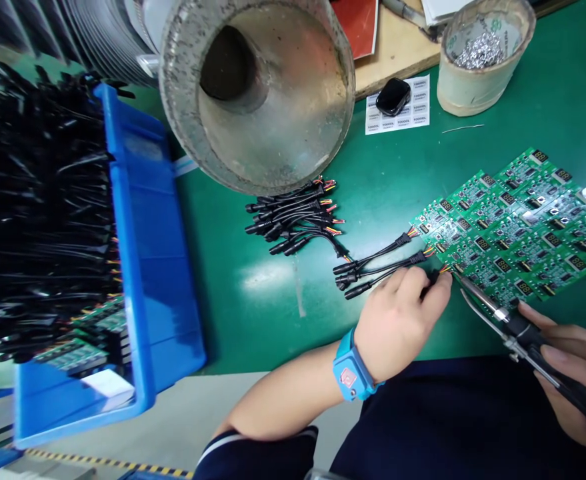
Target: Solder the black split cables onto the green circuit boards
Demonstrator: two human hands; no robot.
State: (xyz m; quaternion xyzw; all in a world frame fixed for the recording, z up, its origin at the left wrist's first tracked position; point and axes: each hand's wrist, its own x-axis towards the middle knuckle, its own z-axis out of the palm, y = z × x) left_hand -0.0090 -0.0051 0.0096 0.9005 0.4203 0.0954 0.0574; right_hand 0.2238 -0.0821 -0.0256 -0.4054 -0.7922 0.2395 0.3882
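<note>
My left hand [397, 320], with a blue wrist strap [353, 367], pinches a short black cable [430, 283] at its coloured-wire end, against the lower left corner of the green circuit boards [503, 227]. My right hand [573, 367] is closed round the black handle of a soldering iron [517, 327] that has a thin metal feed tube beside it. The iron's tip is close to the cable's wires; I cannot tell whether it touches. Two more black cables [377, 257] run to the boards' left edge, their coloured wires meeting it.
Several loose black cables [297, 217] lie below a wide metal fume funnel [293, 127]. At left stands a blue bin [147, 200] full of cables. A cup with metal shavings [487, 87], a label sheet [423, 100] and a black smartwatch-like object [393, 97] are at the back.
</note>
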